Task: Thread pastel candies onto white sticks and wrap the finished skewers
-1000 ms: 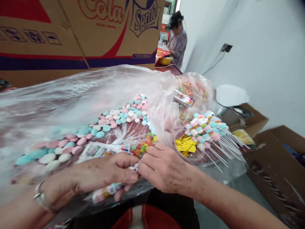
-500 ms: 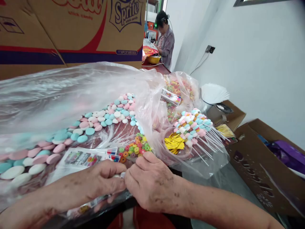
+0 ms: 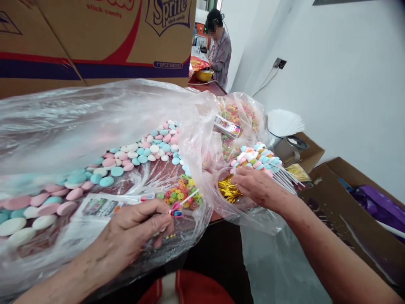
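Observation:
My left hand (image 3: 139, 230) is closed in a pinch on a wrapped candy stick (image 3: 176, 210); its white stick points up and right past the fingertips. The candy's body is mostly hidden behind my fingers. My right hand (image 3: 257, 185) is at a clear round tub (image 3: 218, 177), its fingertips drawn together against gold twist ties (image 3: 228, 188). I cannot make out what those fingertips hold. Finished-looking candy skewers on white sticks (image 3: 253, 158) lie just behind my right hand. Small ring candies (image 3: 182, 192) are heaped beyond my left hand.
Pink, blue and white candies (image 3: 117, 171) spread under clear plastic sheeting (image 3: 104, 109). Printed wrappers (image 3: 98, 209) lie to the left. A large carton (image 3: 126, 42) stands behind; an open box (image 3: 335, 207) and a metal mug (image 3: 289, 147) are right. A co-worker (image 3: 220, 50) stands farther back.
My hands have parted. My right hand has let go of the wrapped candy stick and moved right to the gold twist ties, while my left hand keeps its grip and the white stick now shows.

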Tool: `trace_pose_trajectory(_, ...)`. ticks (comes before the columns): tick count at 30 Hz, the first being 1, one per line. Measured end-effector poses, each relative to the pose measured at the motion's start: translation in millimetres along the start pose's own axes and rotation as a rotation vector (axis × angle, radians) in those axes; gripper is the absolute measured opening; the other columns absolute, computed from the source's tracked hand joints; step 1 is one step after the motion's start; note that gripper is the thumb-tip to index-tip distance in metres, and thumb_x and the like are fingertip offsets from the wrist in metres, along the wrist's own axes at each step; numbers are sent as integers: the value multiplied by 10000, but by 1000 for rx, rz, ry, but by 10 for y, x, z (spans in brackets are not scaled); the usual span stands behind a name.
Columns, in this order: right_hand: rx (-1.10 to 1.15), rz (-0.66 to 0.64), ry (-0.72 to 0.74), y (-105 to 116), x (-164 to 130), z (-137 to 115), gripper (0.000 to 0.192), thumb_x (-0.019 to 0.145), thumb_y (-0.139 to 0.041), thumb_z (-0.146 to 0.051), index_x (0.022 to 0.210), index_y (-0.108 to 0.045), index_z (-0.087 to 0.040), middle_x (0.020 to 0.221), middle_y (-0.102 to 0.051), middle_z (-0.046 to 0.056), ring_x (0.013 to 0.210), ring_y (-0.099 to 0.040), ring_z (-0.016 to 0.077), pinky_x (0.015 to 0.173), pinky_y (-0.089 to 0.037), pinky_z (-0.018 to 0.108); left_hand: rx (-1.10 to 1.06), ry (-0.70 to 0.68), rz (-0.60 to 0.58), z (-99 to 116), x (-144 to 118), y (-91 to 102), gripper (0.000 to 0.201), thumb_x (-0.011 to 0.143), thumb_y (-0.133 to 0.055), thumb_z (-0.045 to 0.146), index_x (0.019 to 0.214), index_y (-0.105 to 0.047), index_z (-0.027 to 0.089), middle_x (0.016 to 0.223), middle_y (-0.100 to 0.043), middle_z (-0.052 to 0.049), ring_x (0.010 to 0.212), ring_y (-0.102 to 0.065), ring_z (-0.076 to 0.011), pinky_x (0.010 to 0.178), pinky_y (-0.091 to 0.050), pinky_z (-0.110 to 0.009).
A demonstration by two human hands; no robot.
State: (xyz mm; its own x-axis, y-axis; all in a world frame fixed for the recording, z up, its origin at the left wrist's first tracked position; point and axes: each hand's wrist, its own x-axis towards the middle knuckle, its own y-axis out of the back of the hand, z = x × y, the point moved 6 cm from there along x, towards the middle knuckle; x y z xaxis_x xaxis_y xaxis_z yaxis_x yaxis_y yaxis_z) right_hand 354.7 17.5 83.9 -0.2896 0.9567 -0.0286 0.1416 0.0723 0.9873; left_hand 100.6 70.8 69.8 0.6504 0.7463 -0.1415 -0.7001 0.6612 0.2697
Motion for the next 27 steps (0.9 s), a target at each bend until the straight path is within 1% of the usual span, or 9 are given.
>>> trace_pose_trajectory(3,-260,-177,-37,-229,23,149,190,912,-536,-74,868,-709,-142,929,-666,96,903,-602,206,793,-443,318,-292,167,-55,-88,0,-136,236,836,-681,367,674,-676,195,685,-709,-4,479,-580,-115,477,-445,-201)
trace_pose_trajectory(7,-351,-296,-39,-295,87,75,145,901,-568,-74,927,-707,-108,1028,-686,141,1030,-620,253,872,-448,341,-422,245,-41,-127,-13,-208,229,815,-715,364,669,-668,194,684,-715,-12,473,-567,-119,465,-433,-205)
trace_pose_trajectory(10,-356,-305,-57,-231,72,87,157,900,-561,-64,983,-684,-116,1063,-691,135,1053,-622,252,840,-455,317,-456,261,-49,-131,-12,-202,225,813,-723,363,674,-670,194,696,-721,-18,487,-576,-129,467,-434,-213)
trace_pose_trajectory(13,-367,-273,-141,-166,30,175,189,901,-563,-77,1044,-659,-156,1015,-705,111,961,-649,242,722,-447,293,-494,261,-42,-135,-4,-189,222,813,-725,351,673,-669,187,704,-726,-22,501,-580,-129,481,-440,-218)
trace_pose_trajectory(17,-378,-289,-241,-132,2,201,177,913,-562,-96,1017,-676,-184,989,-713,104,916,-660,238,658,-414,278,-556,254,-22,-119,-4,-226,214,807,-733,322,676,-656,172,712,-736,-36,484,-580,-125,462,-430,-217)
trace_pose_trajectory(21,-385,-163,-295,-32,-17,191,215,928,-538,-99,1063,-677,-190,1067,-684,114,1013,-627,230,638,-405,260,-597,237,16,-86,-17,-252,196,804,-735,293,689,-641,165,718,-742,-45,467,-578,-116,445,-414,-207)
trace_pose_trajectory(24,-315,-51,-355,10,-65,238,238,941,-500,-104,1086,-672,-181,1054,-680,118,960,-630,223,660,-423,264,-635,237,12,-69,-28,-271,185,795,-745,285,696,-643,166,707,-743,-41,470,-591,-120,447,-417,-206)
trace_pose_trajectory(25,-248,25,-363,29,-73,223,242,949,-474,-104,1071,-671,-174,1048,-683,118,950,-631,221,695,-438,271,-650,235,7,-60,-29,-285,187,791,-751,285,694,-645,165,703,-744,-42,471,-597,-121,449,-417,-206)
trace_pose_trajectory(27,-17,246,-356,76,-76,112,241,966,-437,-123,1019,-667,-172,1023,-693,103,945,-633,209,785,-462,285,-686,222,-9,-32,-21,-335,191,786,-760,291,695,-651,163,698,-746,-45,470,-606,-121,452,-418,-204)
